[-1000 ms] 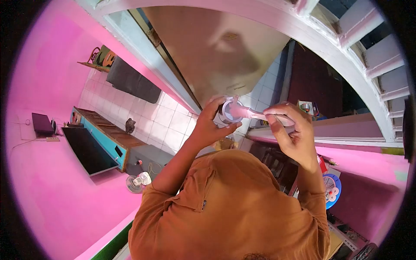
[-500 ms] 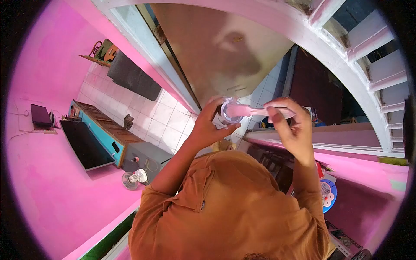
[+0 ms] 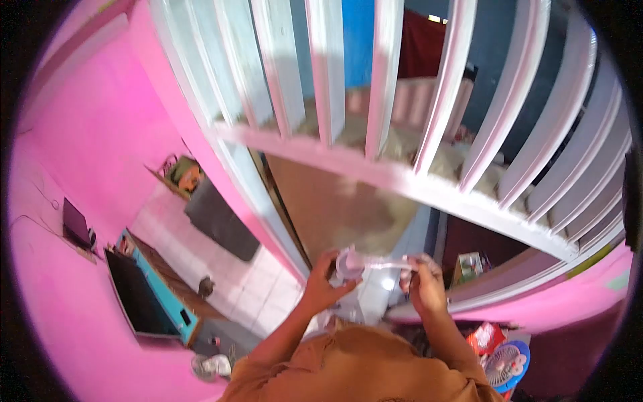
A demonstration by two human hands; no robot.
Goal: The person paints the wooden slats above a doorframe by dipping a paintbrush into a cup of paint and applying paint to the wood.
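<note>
My left hand (image 3: 324, 285) is closed around a small clear plastic cup (image 3: 343, 269), with the thumb and fingers on opposite sides of its rim. In my right hand (image 3: 426, 287) I pinch the handle of a pink-coated paintbrush (image 3: 385, 263). The brush lies nearly level between both hands, its broad end over or in the mouth of the cup; blur hides which. What the cup contains cannot be made out clearly.
White slatted bars (image 3: 378, 87) rise above a wooden door (image 3: 328, 208). To the left are a dark grey block (image 3: 218, 221), a television (image 3: 140, 295) and a small dark figure (image 3: 205, 287) on the tiled floor. A blue fan (image 3: 506, 365) stands at lower right.
My view has tilted up, so more of the slatted bars shows and both hands sit lower in view. The cup and paintbrush stay in my hands.
</note>
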